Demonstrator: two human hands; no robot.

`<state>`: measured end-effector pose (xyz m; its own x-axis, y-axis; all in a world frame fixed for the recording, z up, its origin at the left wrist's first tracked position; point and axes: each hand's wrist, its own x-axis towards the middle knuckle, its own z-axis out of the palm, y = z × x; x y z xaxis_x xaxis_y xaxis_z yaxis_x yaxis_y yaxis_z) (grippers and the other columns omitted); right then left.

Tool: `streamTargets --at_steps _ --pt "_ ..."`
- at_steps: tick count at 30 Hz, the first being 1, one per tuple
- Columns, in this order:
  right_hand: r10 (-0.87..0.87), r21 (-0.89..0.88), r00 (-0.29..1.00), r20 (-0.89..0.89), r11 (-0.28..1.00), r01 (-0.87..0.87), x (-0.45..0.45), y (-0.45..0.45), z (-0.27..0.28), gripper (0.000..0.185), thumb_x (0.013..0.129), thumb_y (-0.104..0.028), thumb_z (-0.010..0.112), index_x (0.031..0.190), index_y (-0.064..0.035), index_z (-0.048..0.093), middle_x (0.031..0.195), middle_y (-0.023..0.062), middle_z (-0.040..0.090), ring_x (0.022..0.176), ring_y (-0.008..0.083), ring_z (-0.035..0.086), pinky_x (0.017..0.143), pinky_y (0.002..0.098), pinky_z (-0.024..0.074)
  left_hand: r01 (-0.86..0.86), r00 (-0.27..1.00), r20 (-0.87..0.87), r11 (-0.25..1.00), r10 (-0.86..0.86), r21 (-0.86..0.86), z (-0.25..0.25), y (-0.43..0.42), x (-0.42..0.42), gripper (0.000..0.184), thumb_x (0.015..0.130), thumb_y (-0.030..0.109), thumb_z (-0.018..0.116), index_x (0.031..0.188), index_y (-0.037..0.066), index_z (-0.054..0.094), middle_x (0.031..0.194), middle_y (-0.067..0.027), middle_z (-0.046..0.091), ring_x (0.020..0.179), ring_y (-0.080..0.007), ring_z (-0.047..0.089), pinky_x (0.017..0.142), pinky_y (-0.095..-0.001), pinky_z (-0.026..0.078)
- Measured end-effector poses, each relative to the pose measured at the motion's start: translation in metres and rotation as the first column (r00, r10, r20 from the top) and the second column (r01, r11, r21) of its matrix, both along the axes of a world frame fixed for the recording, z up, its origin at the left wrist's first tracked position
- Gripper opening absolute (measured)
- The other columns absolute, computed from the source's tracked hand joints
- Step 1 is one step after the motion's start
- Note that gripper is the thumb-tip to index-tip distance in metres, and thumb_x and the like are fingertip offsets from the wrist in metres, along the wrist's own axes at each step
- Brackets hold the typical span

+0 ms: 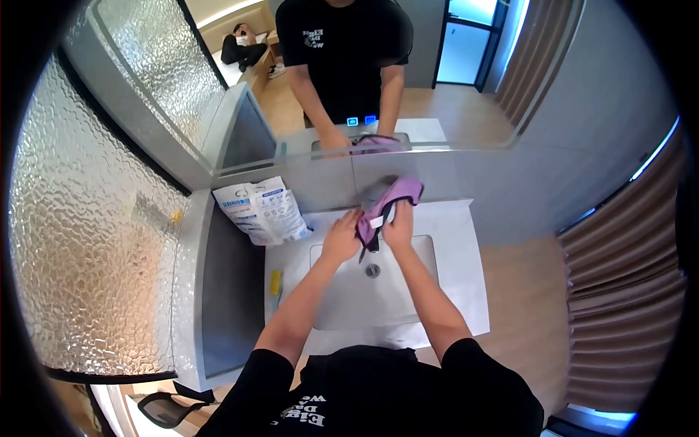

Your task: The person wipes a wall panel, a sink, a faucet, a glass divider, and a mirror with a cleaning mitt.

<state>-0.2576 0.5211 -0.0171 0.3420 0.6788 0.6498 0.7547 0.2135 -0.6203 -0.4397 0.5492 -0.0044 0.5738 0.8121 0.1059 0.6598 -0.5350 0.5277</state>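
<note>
A purple cloth item (pixel 401 192) with black edging and a white tag is held above the back of the white sink (pixel 342 298), over the faucet. My right hand (pixel 398 227) grips it from the right, its fingers partly tucked into the fabric. On the left side of the cloth lies my left hand (pixel 344 234), its fingers extended and close together against the edge. Most of the faucet is hidden behind the cloth. The metal drain (pixel 373 270) shows below it in the basin.
A white printed bag (pixel 263 211) stands at the counter's back left. A yellow-handled brush (pixel 276 282) lies left of the sink. The mirror (pixel 466 109) behind reflects my body and another person seated farther back. A brown curtain (pixel 626 313) hangs at right.
</note>
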Motion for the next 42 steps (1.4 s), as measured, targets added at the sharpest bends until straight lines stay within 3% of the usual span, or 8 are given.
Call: streamTargets --at_steps 9,14,19,21,27,33,37,42 --pt "0.136 -0.745 0.975 0.177 0.665 0.043 -0.06 0.03 0.013 0.064 0.089 -0.021 0.063 0.146 -0.0015 0.042 0.151 0.0243 0.036 0.14 0.0425 0.035 0.109 0.0439 0.0439 -0.133 0.991 -0.011 0.965 0.134 -0.227 -0.041 -0.02 -0.021 0.063 0.083 0.007 0.061 0.144 0.01 0.048 0.145 -0.0159 0.054 0.131 -0.037 0.051 0.113 -0.0412 0.038" --pt "0.045 -0.564 0.992 0.119 0.825 0.031 -0.064 -0.018 -0.009 0.05 0.089 -0.013 0.062 0.134 0.0034 0.047 0.142 0.0278 0.043 0.129 0.0423 0.047 0.099 0.0443 0.0507 -0.017 0.584 0.314 0.398 0.748 -0.917 -0.024 -0.006 -0.005 0.048 0.101 0.024 0.052 0.148 0.017 0.048 0.142 -0.0037 0.058 0.128 -0.019 0.054 0.107 -0.0383 0.037" --pt "0.055 -0.71 0.996 -0.067 0.698 -0.087 -0.053 -0.071 -0.025 0.052 0.087 -0.011 0.06 0.135 0.0028 0.046 0.132 0.0327 0.052 0.107 0.0473 0.061 0.09 0.0506 0.0526 0.068 0.727 0.414 0.543 0.547 -0.837 -0.042 -0.015 0.019 0.046 0.106 0.032 0.047 0.149 0.018 0.047 0.145 -0.0048 0.054 0.131 -0.0211 0.051 0.109 -0.0405 0.037" --pt "0.024 -0.762 0.99 -0.137 0.636 -0.121 -0.039 -0.05 -0.034 0.047 0.087 -0.016 0.061 0.129 0.0042 0.052 0.122 0.0329 0.06 0.104 0.0488 0.063 0.089 0.0512 0.0522 -0.027 0.843 0.467 0.888 0.268 -0.46 -0.087 -0.014 0.032 0.038 0.105 0.024 0.051 0.138 0.007 0.057 0.142 -0.0106 0.056 0.126 -0.0244 0.055 0.111 -0.0345 0.037" --pt "0.035 -0.702 0.928 -0.372 0.643 -0.306 -0.02 0.007 -0.037 0.041 0.09 -0.027 0.057 0.111 0.0065 0.063 0.101 0.0293 0.07 0.096 0.0375 0.07 0.08 0.0451 0.0554 0.01 0.61 0.584 0.733 0.535 -0.681 -0.069 -0.025 0.025 0.049 0.104 0.023 0.054 0.149 0.006 0.043 0.139 -0.0157 0.057 0.126 -0.0231 0.055 0.109 -0.0307 0.04" --pt "-0.173 -0.211 0.122 -0.977 0.756 -0.62 -0.028 -0.042 -0.082 0.036 0.096 -0.026 0.058 0.12 0.0003 0.062 0.104 0.0119 0.069 0.096 0.0229 0.068 0.08 0.0352 0.0577 0.05 0.659 0.504 0.637 0.558 -0.769 -0.078 -0.038 -0.008 0.051 0.103 0.025 0.059 0.146 0.003 0.045 0.132 -0.0106 0.06 0.12 -0.019 0.057 0.105 -0.0297 0.043" --pt "-0.152 -0.26 0.215 -0.965 0.685 -0.68 -0.007 -0.053 -0.067 0.035 0.09 -0.021 0.063 0.118 0.001 0.064 0.106 0.0115 0.07 0.1 0.0241 0.068 0.085 0.0356 0.0558 0.123 0.716 0.435 0.514 0.546 -0.849 -0.065 -0.057 0.0 0.054 0.1 0.027 0.062 0.144 0.001 0.047 0.132 -0.0128 0.06 0.118 -0.0185 0.058 0.102 -0.0299 0.046" --pt "0.281 -0.636 0.765 -0.58 0.43 -0.641 0.018 -0.015 -0.045 0.037 0.079 -0.01 0.062 0.115 -0.0003 0.067 0.105 0.0176 0.073 0.098 0.027 0.069 0.087 0.0381 0.0524 0.116 0.769 0.444 0.583 0.46 -0.804 -0.085 -0.077 -0.001 0.055 0.098 0.026 0.065 0.143 0.0 0.048 0.128 -0.0135 0.062 0.114 -0.0197 0.061 0.098 -0.0318 0.049"
